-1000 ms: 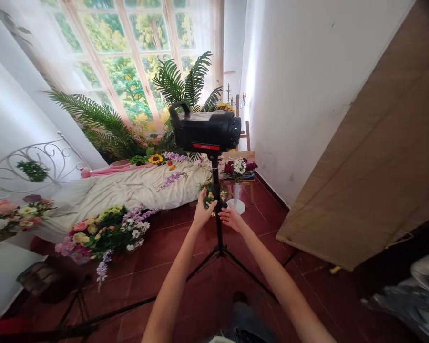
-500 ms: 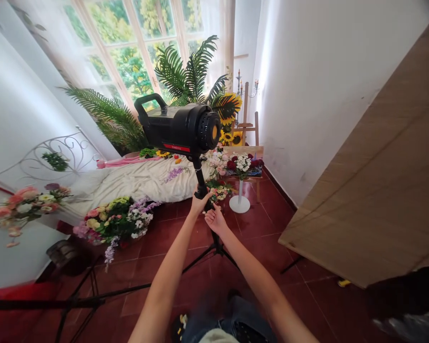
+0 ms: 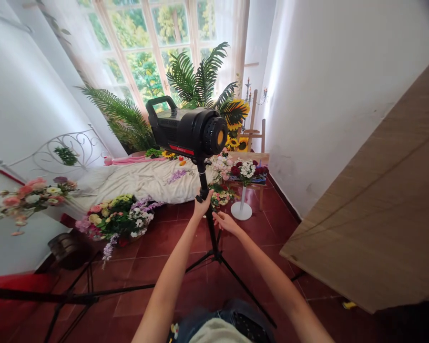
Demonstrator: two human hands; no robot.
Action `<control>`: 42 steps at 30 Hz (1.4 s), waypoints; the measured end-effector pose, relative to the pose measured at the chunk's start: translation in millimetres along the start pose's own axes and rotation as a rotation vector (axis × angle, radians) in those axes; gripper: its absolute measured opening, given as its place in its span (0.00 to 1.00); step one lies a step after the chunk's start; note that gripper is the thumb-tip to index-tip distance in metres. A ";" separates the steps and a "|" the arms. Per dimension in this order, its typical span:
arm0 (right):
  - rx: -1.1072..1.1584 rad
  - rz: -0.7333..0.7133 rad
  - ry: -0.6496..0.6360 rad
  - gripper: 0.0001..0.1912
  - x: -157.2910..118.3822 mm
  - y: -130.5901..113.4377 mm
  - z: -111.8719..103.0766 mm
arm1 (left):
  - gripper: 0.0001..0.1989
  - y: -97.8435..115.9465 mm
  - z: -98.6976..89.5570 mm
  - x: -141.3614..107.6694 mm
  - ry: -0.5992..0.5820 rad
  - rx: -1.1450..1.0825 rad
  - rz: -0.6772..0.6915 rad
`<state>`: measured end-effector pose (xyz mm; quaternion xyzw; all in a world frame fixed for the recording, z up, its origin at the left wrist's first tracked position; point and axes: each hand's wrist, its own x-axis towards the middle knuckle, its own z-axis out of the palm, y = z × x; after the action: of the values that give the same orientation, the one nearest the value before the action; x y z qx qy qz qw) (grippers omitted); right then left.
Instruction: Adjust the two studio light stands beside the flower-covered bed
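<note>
A black studio light (image 3: pixel 186 128) with a top handle and a red label strip sits on a black light stand (image 3: pixel 211 233), its round front turned to the right. My left hand (image 3: pixel 202 205) is wrapped around the stand's upper pole, just under a joint. Slightly lower, on the pole's right side, my right hand (image 3: pixel 226 222) has its fingers curled and pressed together close against the pole. Whatever its fingertips hold there is too small to make out. Below, the stand's legs spread on the red tiled floor.
Behind the light is a bed with a cream cover (image 3: pixel 157 183). Flower bunches (image 3: pixel 117 219) lie at lower left. A white pedestal (image 3: pixel 241 211) with flowers and a wooden easel (image 3: pixel 253 114) stand beyond. A brown panel (image 3: pixel 361 205) leans at right; another black stand (image 3: pixel 67 297) crosses lower left.
The view has shifted, so the scene sits a little further right. My right hand has turned and moved slightly out to the right of the pole. The left hand keeps its grip.
</note>
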<state>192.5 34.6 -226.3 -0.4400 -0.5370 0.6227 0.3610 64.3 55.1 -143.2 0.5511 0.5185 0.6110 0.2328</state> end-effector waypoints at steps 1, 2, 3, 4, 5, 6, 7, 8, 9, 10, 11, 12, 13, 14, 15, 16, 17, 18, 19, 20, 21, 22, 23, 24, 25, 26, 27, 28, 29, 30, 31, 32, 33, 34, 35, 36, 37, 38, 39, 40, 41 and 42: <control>-0.075 -0.043 0.021 0.13 -0.8 -1.0 4.7 | 0.19 -0.6 -0.4 -0.4 0.000 -0.007 0.000; -0.184 -0.135 0.086 0.12 -2.8 -2.6 9.2 | 0.19 -1.2 -0.4 -0.7 -0.001 -0.013 -0.003; -0.296 -0.247 0.178 0.11 -6.0 -4.8 13.3 | 0.19 -1.9 -0.1 -0.9 -0.006 -0.019 -0.009; -0.372 -0.347 0.268 0.09 -10.4 -7.7 16.7 | 0.18 -2.3 0.3 -0.8 -0.012 -0.024 -0.016; -0.438 -0.434 0.329 0.08 -15.6 -11.0 19.5 | 0.18 -2.4 0.6 -0.4 -0.018 -0.028 -0.023; -0.497 -0.506 0.344 0.07 -21.3 -14.8 21.7 | 0.17 -2.3 0.2 0.3 -0.024 -0.034 -0.028; -0.546 -0.563 0.328 0.07 -26.9 -18.9 23.2 | 0.16 -2.2 -1.0 1.2 -0.032 -0.044 -0.031; -0.583 -0.608 0.302 0.07 -31.8 -23.3 24.1 | 0.15 -2.4 -3.3 2.1 -0.047 -0.059 -0.033; -0.599 -0.641 0.290 0.07 -35.3 -27.9 24.2 | 0.15 -3.3 -6.8 2.6 -0.078 -0.075 -0.036; -0.590 -0.663 0.305 0.07 -37.0 -32.7 23.6 | 0.15 -5.3 -11.1 2.5 -0.118 -0.088 -0.041; -0.555 -0.671 0.349 0.09 -36.4 -37.8 22.4 | 0.16 -8.7 -16.2 1.5 -0.163 -0.096 -0.048; -0.502 -0.666 0.407 0.11 -33.3 -43.0 20.8 | 0.17 -13.7 -21.3 -0.5 -0.206 -0.097 -0.055; -0.442 -0.655 0.455 0.14 -27.9 -48.1 19.2 | 0.18 -20.2 -26.1 -3.4 -0.240 -0.093 -0.063; -0.389 -0.643 0.472 0.18 -20.4 -53.0 18.1 | 0.19 -27.9 -29.9 -6.9 -0.263 -0.089 -0.072; -0.351 -0.633 0.458 0.22 -11.2 -57.2 17.8 | 0.20 -36.2 -32.4 -10.8 -0.277 -0.091 -0.083; -0.331 -0.624 0.420 0.27 -0.9 -60.6 18.5 | 0.21 -44.6 -33.2 -14.7 -0.288 -0.102 -0.095; -0.326 -0.613 0.368 0.31 10.0 -63.0 20.6 | 0.21 -52.4 -32.4 -18.1 -0.294 -0.119 -0.108; -0.328 -0.596 0.317 0.34 20.8 -64.2 23.7 | 0.22 -59.0 -30.2 -20.6 -0.287 -0.142 -0.124; -0.334 -0.569 0.273 0.35 31.1 -64.6 27.7 | 0.21 -64.2 -26.9 -22.1 -0.267 -0.165 -0.143; -0.337 -0.538 0.240 0.34 40.2 -64.2 32.3 | 0.20 -67.6 -23.2 -22.5 -0.239 -0.182 -0.162; -0.334 -0.507 0.220 0.31 47.9 -63.5 36.9 | 0.19 -69.5 -19.4 -21.9 -0.207 -0.192 -0.181; -0.325 -0.483 0.208 0.28 54.0 -63.0 41.2 | 0.17 -70.1 -16.0 -20.6 -0.170 -0.192 -0.200; -0.310 -0.471 0.206 0.25 58.3 -63.1 45.0 | 0.15 -69.6 -13.3 -18.8 -0.137 -0.181 -0.213; -0.293 -0.470 0.209 0.23 61.2 -64.5 48.1 | 0.14 -68.4 -11.4 -16.9 -0.111 -0.160 -0.219; -0.278 -0.477 0.216 0.22 62.7 -67.4 50.4 | 0.13 -66.9 -9.9 -15.2 -0.090 -0.134 -0.219; -0.265 -0.490 0.226 0.21 63.2 -72.2 52.1 | 0.13 -65.4 -8.9 -13.8 -0.074 -0.106 -0.214; -0.259 -0.506 0.240 0.21 63.1 -79.2 53.3 | 0.13 -63.9 -7.9 -12.8 -0.063 -0.079 -0.202; -0.259 -0.526 0.257 0.21 62.5 -88.4 54.1 | 0.14 -62.6 -6.8 -12.1 -0.056 -0.055 -0.185; -0.264 -0.550 0.274 0.20 61.7 -99.8 54.7 | 0.14 -61.3 -5.3 -11.7 -0.047 -0.032 -0.169; -0.272 -0.579 0.292 0.20 60.8 -113.0 55.1 | 0.13 -60.0 -3.4 -11.4 -0.035 -0.011 -0.156; -0.281 -0.611 0.308 0.21 60.0 -127.9 55.4 | 0.11 -58.5 -1.2 -11.0 -0.020 0.007 -0.148; -0.290 -0.643 0.321 0.21 59.3 -143.9 55.7 | 0.09 -56.8 1.3 -10.4 0.001 0.024 -0.149; -0.299 -0.678 0.329 0.21 58.9 -160.5 55.9 | 0.08 -54.8 3.9 -9.7 0.022 0.038 -0.156; -0.309 -0.715 0.332 0.21 58.7 -177.2 56.1 | 0.10 -52.7 6.3 -8.7 0.043 0.045 -0.164; -0.318 -0.753 0.332 0.20 59.0 -193.3 56.3 | 0.12 -50.6 8.5 -7.5 0.061 0.043 -0.170; -0.325 -0.790 0.327 0.20 59.7 -208.6 56.4 | 0.13 -48.7 10.3 -6.1 0.076 0.035 -0.174; -0.329 -0.824 0.317 0.20 60.9 -222.7 56.6 | 0.14 -47.3 11.7 -4.7 0.087 0.021 -0.178; -0.329 -0.853 0.309 0.19 62.5 -235.3 56.7 | 0.15 -46.4 12.7 -3.4 0.093 0.007 -0.185; -0.326 -0.876 0.306 0.19 64.4 -246.5 56.7 | 0.16 -46.4 13.3 -2.2 0.098 -0.006 -0.196; -0.322 -0.894 0.310 0.18 66.4 -256.2 56.6 | 0.16 -47.3 13.7 -1.1 0.102 -0.013 -0.208; -0.318 -0.908 0.317 0.18 68.4 -264.5 56.4 | 0.17 -49.0 14.0 -0.1 0.106 -0.013 -0.218; -0.315 -0.921 0.325 0.18 70.1 -271.3 56.2 | 0.17 -51.5 14.2 0.8 0.110 -0.007 -0.224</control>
<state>109.0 123.7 32.2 -0.2980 -0.6993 0.2342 0.6061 62.4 79.3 -190.7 0.4542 0.5867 0.6124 0.2727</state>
